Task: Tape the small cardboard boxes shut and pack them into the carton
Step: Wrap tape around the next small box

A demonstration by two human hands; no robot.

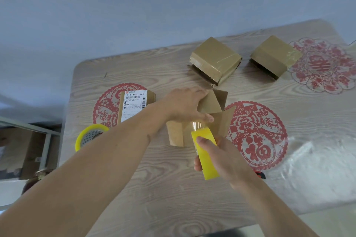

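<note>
A small cardboard box with loose flaps lies at the middle of the table. My left hand presses flat on top of it, thumb toward me. My right hand grips a yellow tape roll just in front of the box; a clear strip of tape runs from the roll up to the box under my left thumb. Two taped boxes sit at the back, one centre-right and another further right. A box with a white shipping label stands to the left.
A second yellow tape roll lies at the table's left edge. Red paper-cut decals lie under a clear cover on the wooden table. A shelf with a brown carton stands lower left. A small red and black object peeks out behind my right wrist.
</note>
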